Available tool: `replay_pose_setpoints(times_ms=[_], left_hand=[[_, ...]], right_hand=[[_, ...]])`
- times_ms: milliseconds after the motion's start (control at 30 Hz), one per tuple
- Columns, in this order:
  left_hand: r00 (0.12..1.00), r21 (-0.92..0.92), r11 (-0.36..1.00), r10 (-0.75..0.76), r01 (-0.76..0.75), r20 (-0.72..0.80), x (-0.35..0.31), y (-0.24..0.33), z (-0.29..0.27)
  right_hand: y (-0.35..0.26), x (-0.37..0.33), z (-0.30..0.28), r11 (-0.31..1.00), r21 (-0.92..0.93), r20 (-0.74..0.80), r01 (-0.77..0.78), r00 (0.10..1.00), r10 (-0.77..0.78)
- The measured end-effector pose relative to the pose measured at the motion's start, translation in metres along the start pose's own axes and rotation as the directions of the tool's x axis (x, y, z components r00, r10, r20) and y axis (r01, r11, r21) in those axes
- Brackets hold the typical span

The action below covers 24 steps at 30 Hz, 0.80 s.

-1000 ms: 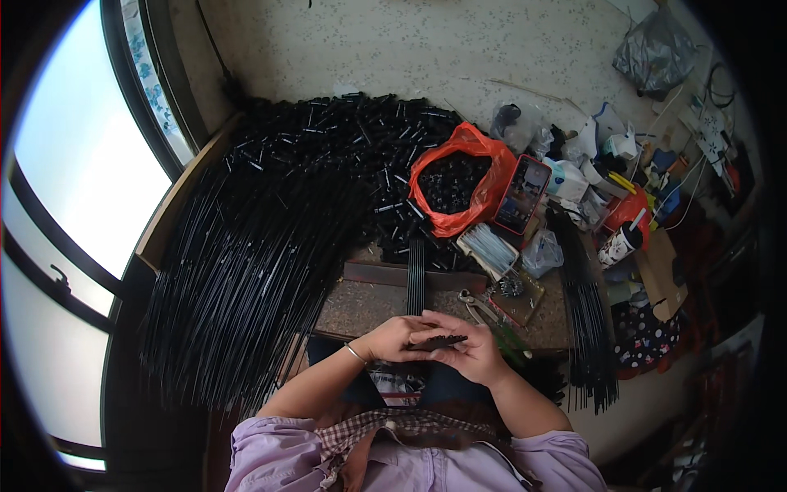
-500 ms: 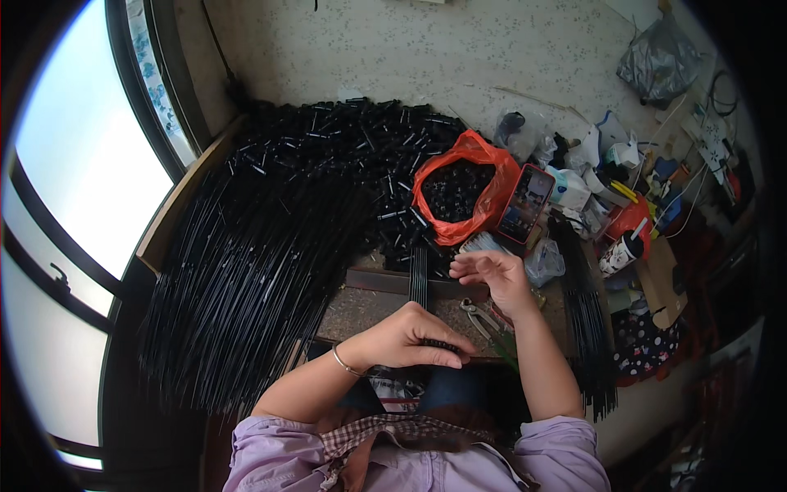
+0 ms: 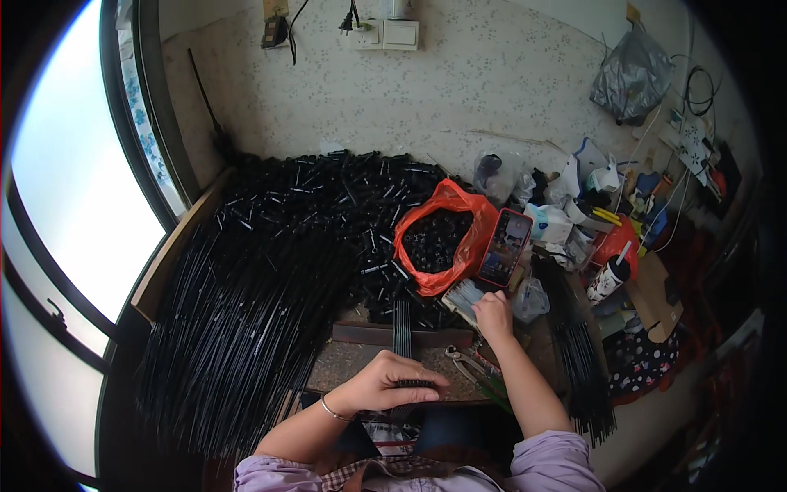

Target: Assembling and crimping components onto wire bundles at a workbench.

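Note:
My left hand [image 3: 385, 383] is closed round a row of thin black rods [image 3: 402, 328], with dark ends showing between thumb and fingers. Away from me the rods run across a dark bar [image 3: 434, 337] on the worktable. My right hand [image 3: 494, 316] reaches down beside a small tray-like thing with pale, bristle-like strips [image 3: 465, 297]. Its fingers are curled together at the near right edge of those strips; the fingertips are hidden, and what they pinch cannot be made out. Pincers [image 3: 463, 362] lie open-jawed on the table between my forearms.
Long black rods [image 3: 238, 328] heap at the left, with short black tubes [image 3: 328, 189] behind. A red plastic bag [image 3: 487, 220] holds small black parts. Beside it a phone [image 3: 504, 248] leans. More rods [image 3: 578, 353], a patterned cup [image 3: 605, 281] and clutter fill the right.
My right hand has gone from hovering open above the table to the pale strips, its fingers curling. My left hand keeps its hold on the rods. The whole view has tilted up.

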<state>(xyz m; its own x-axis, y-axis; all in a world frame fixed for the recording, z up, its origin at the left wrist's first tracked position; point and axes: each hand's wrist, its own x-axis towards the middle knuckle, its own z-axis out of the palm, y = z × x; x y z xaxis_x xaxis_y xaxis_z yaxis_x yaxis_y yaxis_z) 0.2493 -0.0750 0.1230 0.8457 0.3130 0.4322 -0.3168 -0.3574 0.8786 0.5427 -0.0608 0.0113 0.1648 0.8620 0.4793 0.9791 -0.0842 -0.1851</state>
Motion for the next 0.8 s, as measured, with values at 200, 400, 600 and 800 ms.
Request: replay_pose_setpoints(times_ms=[200,400,600,800], left_hand=[[0.99,0.118,0.993,0.005,0.012,-0.142,-0.001,0.0,-0.002],[0.982,0.157,0.987,0.062,-0.033,-0.181,0.001,0.0,-0.001],[0.979,0.208,0.977,0.085,-0.046,-0.183,-0.006,0.006,0.01],[0.978,0.23,0.972,0.099,-0.056,-0.183,-0.009,0.008,0.017]], right_hand=[[-0.065,-0.006,-0.067,0.77,0.627,-0.127,0.12,0.991,-0.051],[-0.139,-0.059,-0.161,0.804,0.454,-0.27,0.384,0.919,-0.287],[-0.149,-0.072,-0.167,0.825,0.356,-0.351,0.439,0.881,-0.317],[-0.152,-0.079,-0.173,0.821,0.383,-0.322,0.424,0.894,-0.312]])
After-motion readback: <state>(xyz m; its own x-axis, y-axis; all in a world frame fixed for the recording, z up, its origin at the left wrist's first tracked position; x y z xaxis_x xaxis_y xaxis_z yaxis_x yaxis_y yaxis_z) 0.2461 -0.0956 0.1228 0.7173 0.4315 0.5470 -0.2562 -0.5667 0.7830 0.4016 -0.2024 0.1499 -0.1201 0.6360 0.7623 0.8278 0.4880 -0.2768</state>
